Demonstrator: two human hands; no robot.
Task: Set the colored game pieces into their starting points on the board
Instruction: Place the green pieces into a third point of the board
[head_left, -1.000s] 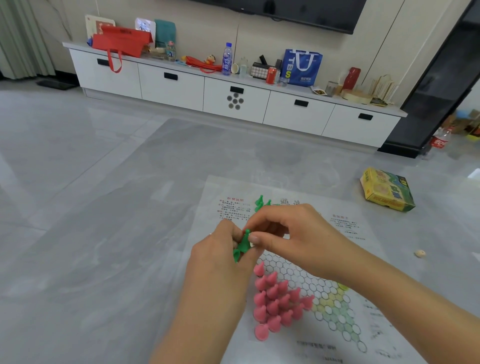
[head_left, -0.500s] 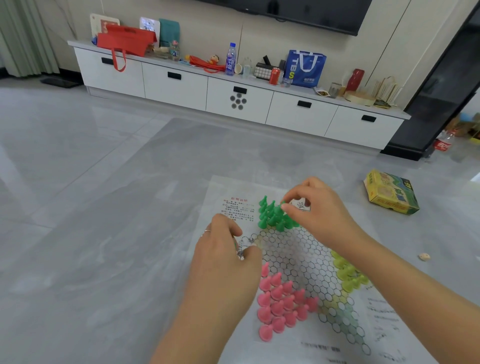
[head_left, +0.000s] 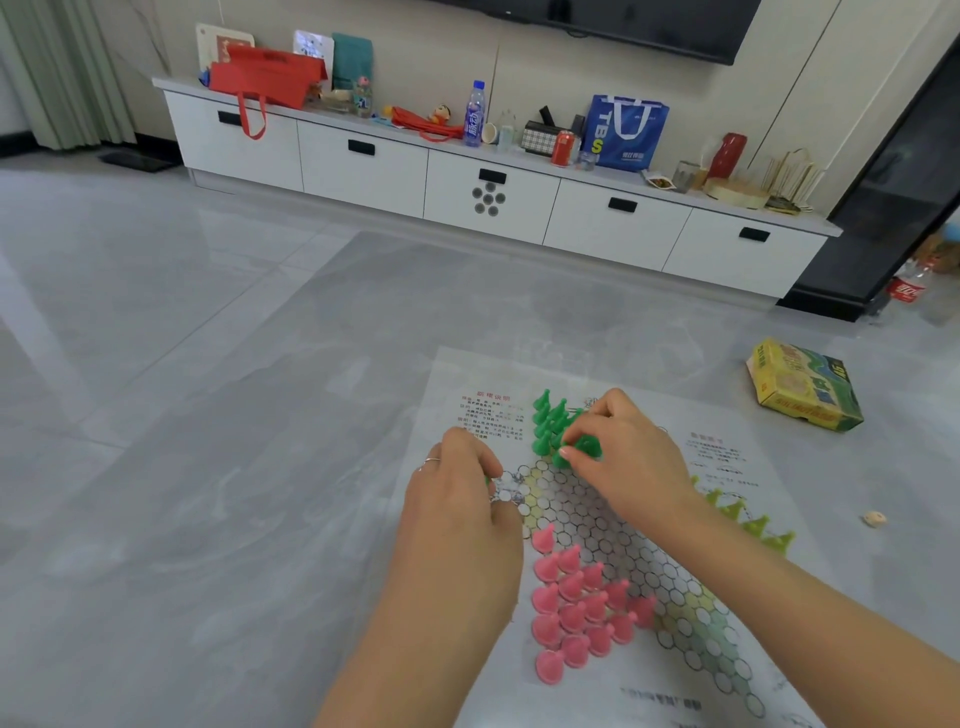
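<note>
A paper game board (head_left: 597, 514) with a hexagon grid lies on the grey floor. Several dark green pieces (head_left: 549, 420) stand in a cluster at its far point. My right hand (head_left: 631, 457) pinches one green piece (head_left: 584, 448) at the cluster's near right edge. My left hand (head_left: 462, 501) hovers curled over the board's left point, and a sliver of green shows between its fingers. Several pink pieces (head_left: 576, 608) fill the near left point. Lime pieces (head_left: 743, 519) stand at the right, partly hidden by my right forearm.
A yellow-green cardboard box (head_left: 804, 384) lies on the floor right of the board, with a small die (head_left: 874, 518) nearer to me. A long white cabinet (head_left: 488, 192) stands along the far wall. A plastic bottle (head_left: 906, 288) lies at the far right.
My right hand took a green piece from my left hand and carried it out to the far green cluster, now at its near edge. My left hand stayed curled over the board's left point.
</note>
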